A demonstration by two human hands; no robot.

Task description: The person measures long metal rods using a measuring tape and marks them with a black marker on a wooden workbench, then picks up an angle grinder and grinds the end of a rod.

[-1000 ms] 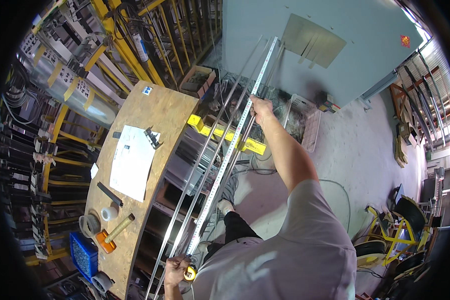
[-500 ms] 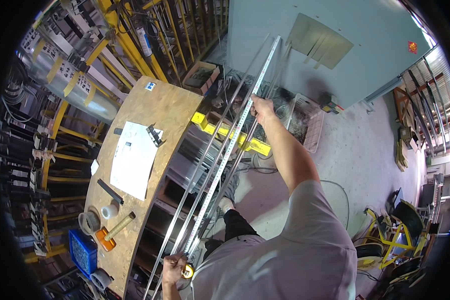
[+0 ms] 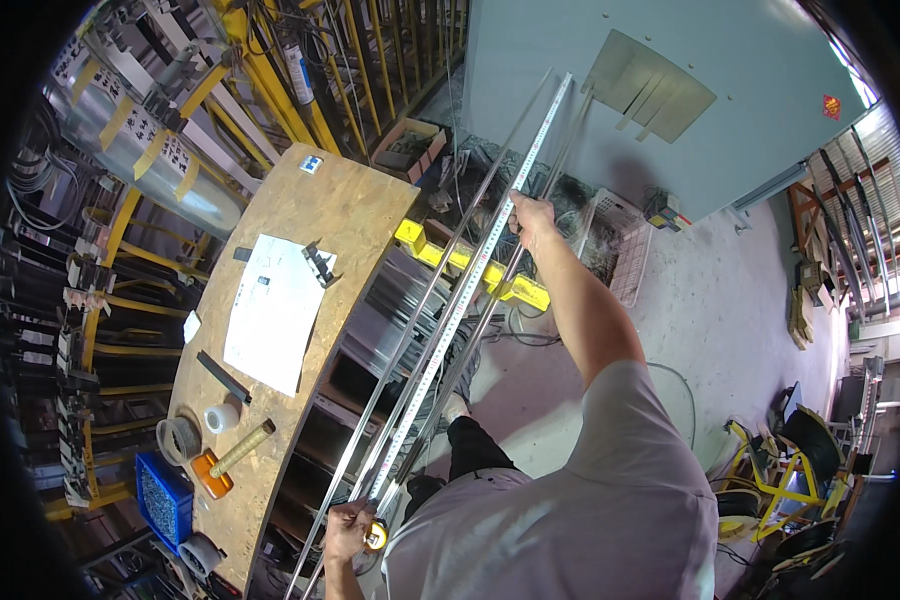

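The tape measure (image 3: 478, 268) is running between the two hands, its white blade lying stretched along the metal bars (image 3: 426, 297) to the right of the wooden bench (image 3: 342, 205), where they are crossing above a yellow support (image 3: 526, 291). Compared with the earlier pictures, the whole scene is drifting slightly rightward in view, probably because the head is turning, while both hands are keeping nearly the same places along the blade. What is changing is the gap between the blade and the right-hand bar (image 3: 489, 311): it is looking wider now, with the blade lining up more closely over the middle of the set. For the measuring in hand, this is suggesting a small sideways adjustment at an unchanged length. The two hands are staying well apart. The right hand (image 3: 536, 218), on the far side, is closing its fingers on the blade; the left hand (image 3: 346, 530), near, is curling shut at the yellow case (image 3: 376, 536). Whether either is also gripping a bar, I cannot tell.
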